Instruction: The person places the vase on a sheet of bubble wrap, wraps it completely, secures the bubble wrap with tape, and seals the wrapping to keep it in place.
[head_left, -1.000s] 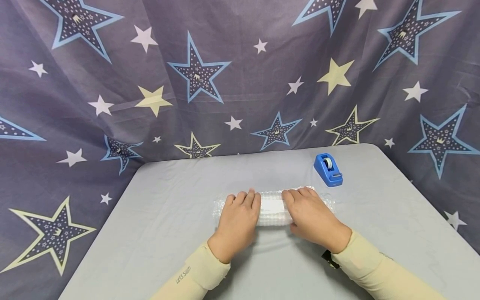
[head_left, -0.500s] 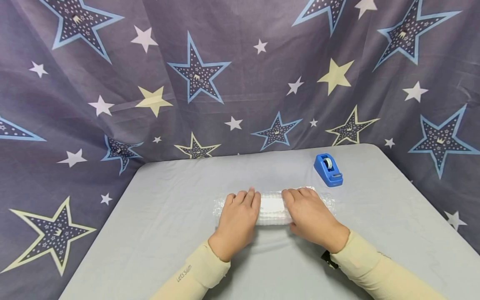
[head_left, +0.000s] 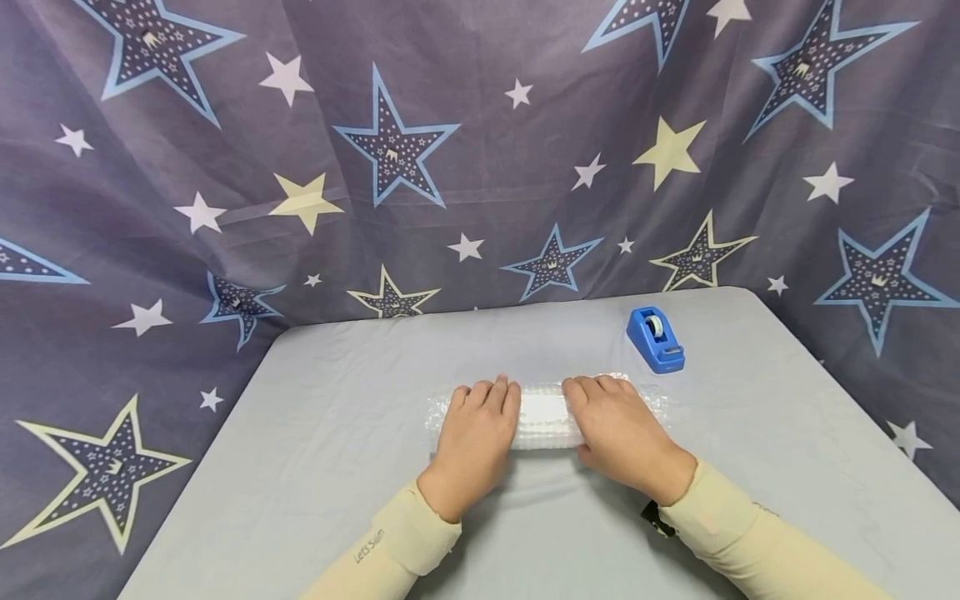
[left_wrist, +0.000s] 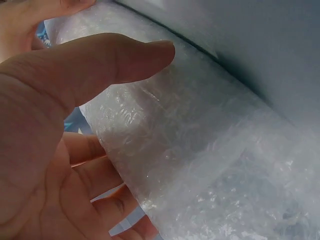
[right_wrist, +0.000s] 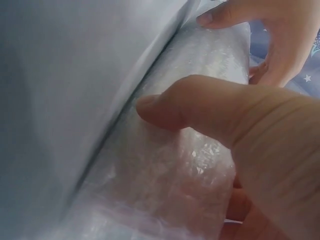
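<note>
A roll of clear bubble wrap (head_left: 545, 421) lies crosswise on the table in the head view, with something white showing through its middle. My left hand (head_left: 476, 437) grips the roll left of centre, fingers over the top. In the left wrist view the thumb lies along the near side of the bubble wrap (left_wrist: 165, 135) and the fingers curve round the other side. Right of centre my right hand (head_left: 622, 429) holds it likewise; its thumb presses the bubble wrap (right_wrist: 150, 160) in the right wrist view. What is wrapped inside cannot be made out.
A blue tape dispenser (head_left: 656, 340) with a roll of tape stands behind the right hand, towards the back right. The table (head_left: 360, 367) has a light grey cloth. A dark curtain (head_left: 480, 167) with stars hangs behind it.
</note>
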